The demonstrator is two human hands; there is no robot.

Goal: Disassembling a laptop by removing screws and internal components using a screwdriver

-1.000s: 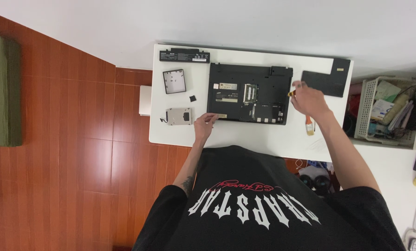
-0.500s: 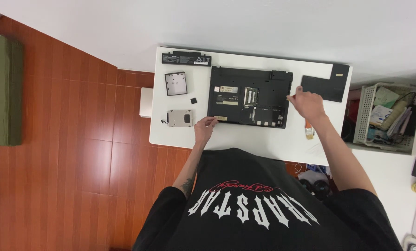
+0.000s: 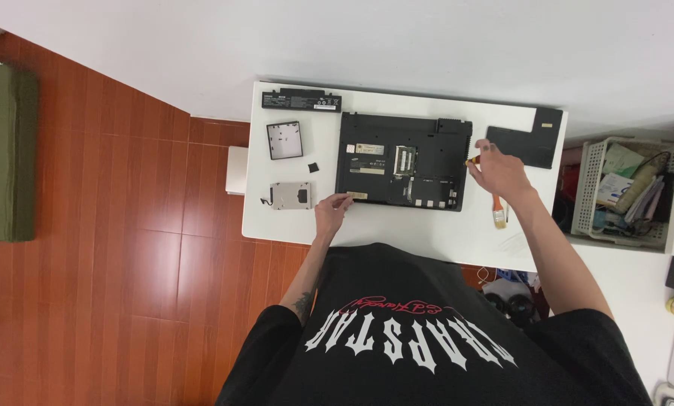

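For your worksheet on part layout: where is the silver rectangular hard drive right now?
In the head view, the silver rectangular hard drive lies on the white table, left of the black upturned laptop, beside the left hand.

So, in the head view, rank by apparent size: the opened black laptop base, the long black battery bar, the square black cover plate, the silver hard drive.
1. Opened black laptop base.
2. Long black battery bar, square black cover plate and silver hard drive: too alike to rank.

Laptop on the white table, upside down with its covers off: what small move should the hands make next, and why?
Probably bring the tool tip down onto the right edge of the laptop. The right hand holds a small orange-handled tool right at that edge, and the left hand already rests at the front left corner, steadying it. Whether a screw sits there is too small to tell.
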